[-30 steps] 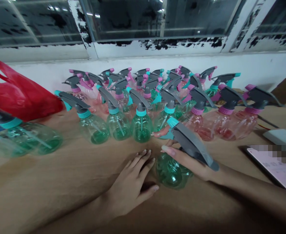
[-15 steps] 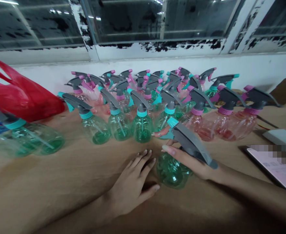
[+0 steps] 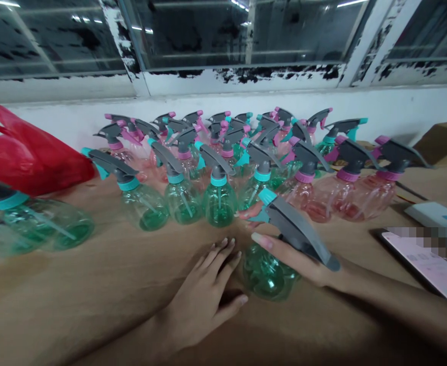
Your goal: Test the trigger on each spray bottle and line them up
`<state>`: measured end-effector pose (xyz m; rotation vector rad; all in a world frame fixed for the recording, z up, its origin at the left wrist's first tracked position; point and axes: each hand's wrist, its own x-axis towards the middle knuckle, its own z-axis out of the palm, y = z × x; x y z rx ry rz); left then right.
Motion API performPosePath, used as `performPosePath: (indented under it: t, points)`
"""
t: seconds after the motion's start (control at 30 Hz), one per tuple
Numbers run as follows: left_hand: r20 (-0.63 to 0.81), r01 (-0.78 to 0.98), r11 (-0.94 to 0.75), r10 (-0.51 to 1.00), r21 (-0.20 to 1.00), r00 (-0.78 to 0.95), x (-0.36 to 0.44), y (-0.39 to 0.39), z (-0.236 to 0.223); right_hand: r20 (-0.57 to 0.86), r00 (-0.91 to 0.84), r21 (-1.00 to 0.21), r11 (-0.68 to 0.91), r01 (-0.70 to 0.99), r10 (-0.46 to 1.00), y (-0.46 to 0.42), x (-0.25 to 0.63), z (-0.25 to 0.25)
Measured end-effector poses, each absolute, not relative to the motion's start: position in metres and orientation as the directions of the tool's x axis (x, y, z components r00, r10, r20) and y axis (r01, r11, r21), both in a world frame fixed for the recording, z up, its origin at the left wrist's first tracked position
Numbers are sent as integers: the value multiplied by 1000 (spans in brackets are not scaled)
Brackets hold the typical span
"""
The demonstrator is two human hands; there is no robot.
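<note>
Head view: not much is changing since a second ago. The right hand (image 3: 295, 254) is still wrapping around the neck of the green spray bottle (image 3: 267, 272), under its grey trigger top (image 3: 297, 231), and the bottle is sitting on the brown table (image 3: 94, 284) in almost the same spot, just in front of the rows of bottles (image 3: 223, 162). The left hand (image 3: 204, 297) is still lying flat and open on the table just beside the bottle, fingers spread, holding nothing; I cannot tell if its thumb is touching the bottle. The camera is tipping a little, so everything is sliding a tiny bit in the picture. So it looks like the bottle is being steadied more than moved.

Some things are hard to see. The right hand's fingers are hiding behind the trigger top, so I cannot tell how tight the grip is. A bottle lying on its side (image 3: 44, 229) at the left is blurry and another beside it is cut off by the edge. The red bag (image 3: 25, 152) is cut off too. The phone (image 3: 429, 264) at the right has a blurred patch over it, and the white box (image 3: 440, 216) next to it is only partly showing.
</note>
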<state>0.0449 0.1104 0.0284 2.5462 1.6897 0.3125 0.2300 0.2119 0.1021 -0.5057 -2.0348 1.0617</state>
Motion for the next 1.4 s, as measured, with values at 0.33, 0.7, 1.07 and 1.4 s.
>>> performPosePath:
  t: [0.33,0.7,1.07,1.4]
  points:
    - [122,900,-389,920,196,372,44,110,28,425,-650,-846,532,-38,630,211,231,97]
    - [174,864,-385,922,325,346,41,103,35,416,-650,-865,497,-67,636,208,231,96]
    - [282,828,-360,925,430,255,56,96,38,425,-642,-861,503,-69,638,208,229,90]
    - [432,746,-341,899,572,79,56,69,40,508,-688,-799,581,-152,519,180,178,99]
